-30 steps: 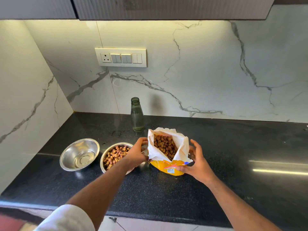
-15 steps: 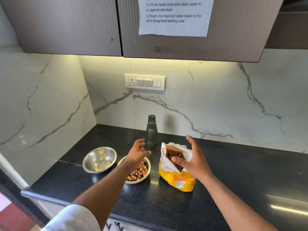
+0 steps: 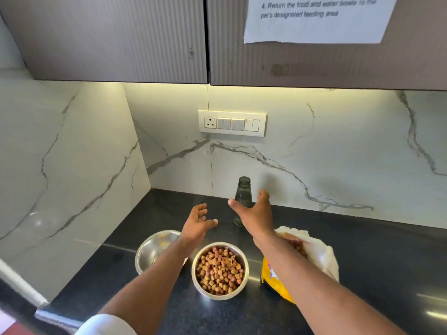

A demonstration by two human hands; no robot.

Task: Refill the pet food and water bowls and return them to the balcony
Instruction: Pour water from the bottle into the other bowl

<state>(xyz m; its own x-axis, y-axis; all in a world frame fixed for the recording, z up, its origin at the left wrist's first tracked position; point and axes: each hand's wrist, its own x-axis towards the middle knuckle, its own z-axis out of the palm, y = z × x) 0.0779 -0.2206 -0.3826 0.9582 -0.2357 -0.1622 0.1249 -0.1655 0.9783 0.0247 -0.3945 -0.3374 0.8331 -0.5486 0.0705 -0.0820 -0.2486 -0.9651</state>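
A steel bowl (image 3: 243,262) full of brown kibble sits on the black counter (image 3: 362,262). An empty steel bowl (image 3: 148,247) stands just left of it, partly under my left forearm. An open yellow food bag (image 3: 321,255) with a white top stands to the right. A glass water bottle (image 3: 243,189), uncapped, stands near the wall. My right hand (image 3: 254,212) is open right in front of the bottle, fingers spread around it without a visible grip. My left hand (image 3: 197,222) is open in the air, left of the bottle, above the bowls.
A marble wall (image 3: 72,165) closes the corner on the left. A switch panel (image 3: 232,123) sits on the back wall. Grey cabinets (image 3: 108,37) hang overhead, with a paper note (image 3: 314,18) taped on the right door. The counter's front edge runs at lower left.
Both hands left the food bag and moved forward toward the bottle. The right hand went from the bag's top to the bottle. The camera tilted up and came closer.
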